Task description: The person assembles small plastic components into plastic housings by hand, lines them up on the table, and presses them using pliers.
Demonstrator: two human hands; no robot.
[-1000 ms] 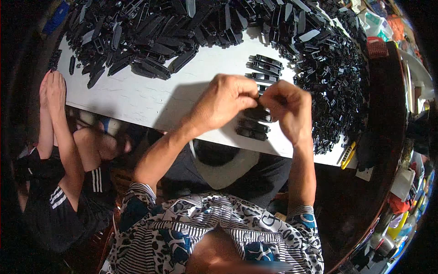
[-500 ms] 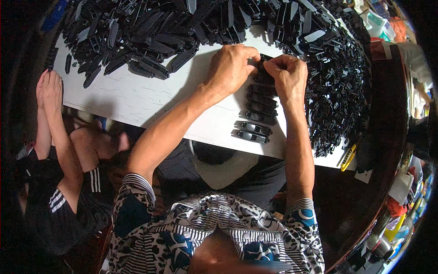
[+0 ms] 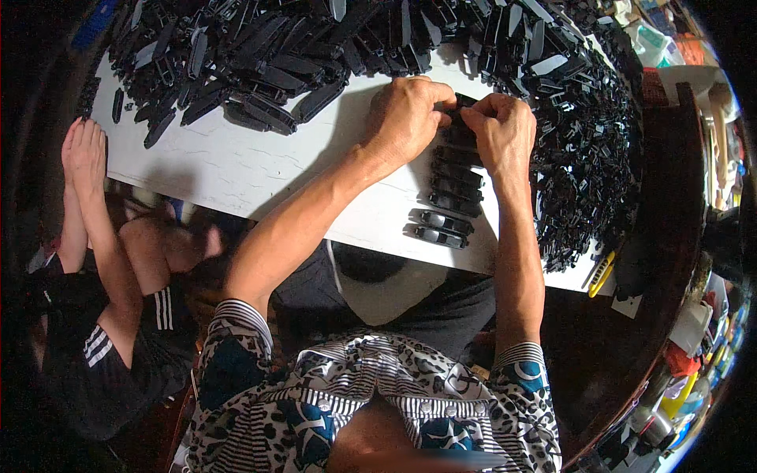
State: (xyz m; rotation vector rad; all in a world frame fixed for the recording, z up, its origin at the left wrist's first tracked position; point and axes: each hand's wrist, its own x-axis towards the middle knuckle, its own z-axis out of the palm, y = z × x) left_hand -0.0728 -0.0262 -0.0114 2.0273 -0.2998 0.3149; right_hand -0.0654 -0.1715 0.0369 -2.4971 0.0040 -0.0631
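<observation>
At the far end of a column of parts, my left hand (image 3: 406,117) and my right hand (image 3: 507,132) face each other, fingers pinched. Between their fingertips is a small black plastic part (image 3: 464,101), mostly hidden by the fingers, so its exact shape cannot be made out. Toward me from the hands runs a column of long black plastic pieces (image 3: 456,203), lying side by side on the white tabletop (image 3: 363,213). The nearest two look glossy. My right forearm passes just right of this column.
A heap of long black plastic pieces (image 3: 276,75) covers the table's far side. Smaller black parts (image 3: 579,173) are piled at the right. A yellow-handled cutter (image 3: 602,274) lies at the right front edge. Another person's hands (image 3: 83,150) rest at the table's left end.
Both hands have shifted very slightly to the right in the picture, along with the table and the parts. They still pinch the black part at the same place.
</observation>
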